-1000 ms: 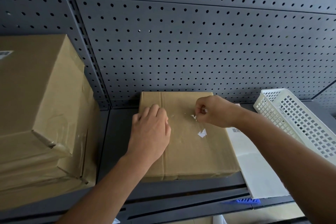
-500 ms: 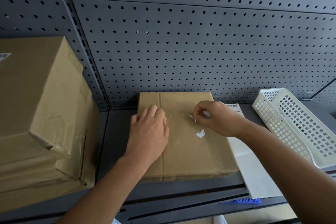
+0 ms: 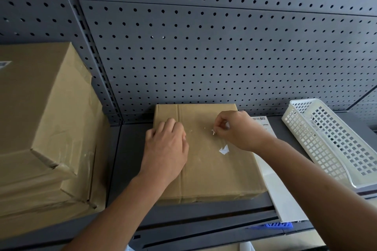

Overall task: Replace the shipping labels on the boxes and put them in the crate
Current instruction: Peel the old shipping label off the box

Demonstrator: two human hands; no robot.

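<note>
A flat brown cardboard box (image 3: 212,169) lies on the grey shelf in the middle. My left hand (image 3: 165,149) rests on its left part, fingers curled against the top. My right hand (image 3: 238,130) pinches a small white scrap of old label (image 3: 213,132) near the box's middle. Another torn white label remnant (image 3: 223,150) sticks to the box below that. A white label sheet (image 3: 283,195) with a barcode at its far end lies beside the box on the right.
A white perforated plastic crate (image 3: 334,146) stands tilted at the right. Stacked larger cardboard boxes (image 3: 40,128) fill the left side. A grey pegboard wall (image 3: 204,47) rises behind the shelf. Something blue (image 3: 273,225) shows under the shelf edge.
My right hand has shifted slightly while picking at the label scrap. The left hand keeps its place on the box. The view has drifted a little.
</note>
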